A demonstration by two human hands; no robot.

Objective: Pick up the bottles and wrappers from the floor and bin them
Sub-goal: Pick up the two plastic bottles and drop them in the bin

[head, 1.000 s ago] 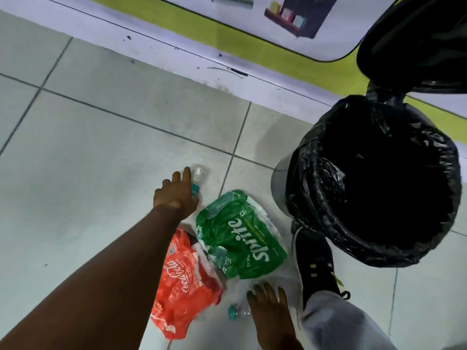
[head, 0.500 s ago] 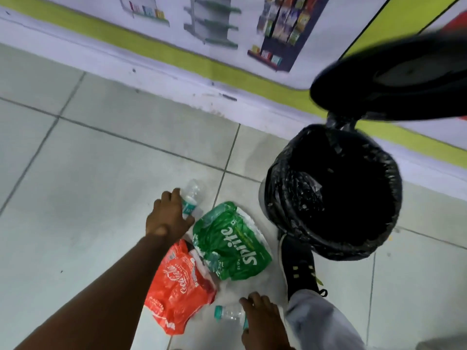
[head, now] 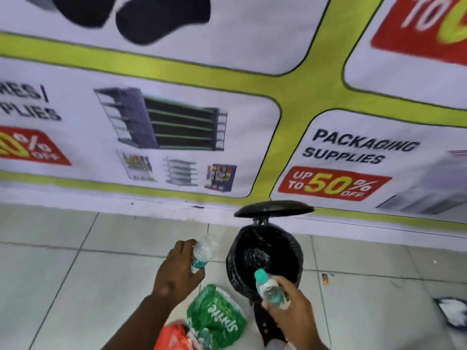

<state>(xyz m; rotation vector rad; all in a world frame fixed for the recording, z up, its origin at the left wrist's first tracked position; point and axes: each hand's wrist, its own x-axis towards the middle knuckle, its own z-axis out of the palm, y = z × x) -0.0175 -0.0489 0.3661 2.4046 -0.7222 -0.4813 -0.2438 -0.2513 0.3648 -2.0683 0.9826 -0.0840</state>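
My left hand (head: 177, 271) grips a clear plastic bottle (head: 203, 251) with a teal label, held above the floor to the left of the bin. My right hand (head: 290, 311) grips a second clear bottle (head: 268, 287) with a teal cap, its cap end pointing over the near rim of the bin. The black pedal bin (head: 265, 258) has a black liner, and its lid (head: 274, 208) stands open. On the floor in front of the bin lie a green Sprite wrapper (head: 214, 317) and a red wrapper (head: 174, 337), partly cut off at the bottom edge.
My black shoe (head: 265, 322) rests at the bin's base on the pedal side. A printed banner (head: 227, 122) covers the wall behind the bin. A small orange scrap (head: 325, 279) and a white crumpled item (head: 454, 311) lie on the grey tiled floor to the right.
Both hands have lifted a bottle off the floor and risen toward the bin. My view has tilted up, so the wall banner now fills the top.
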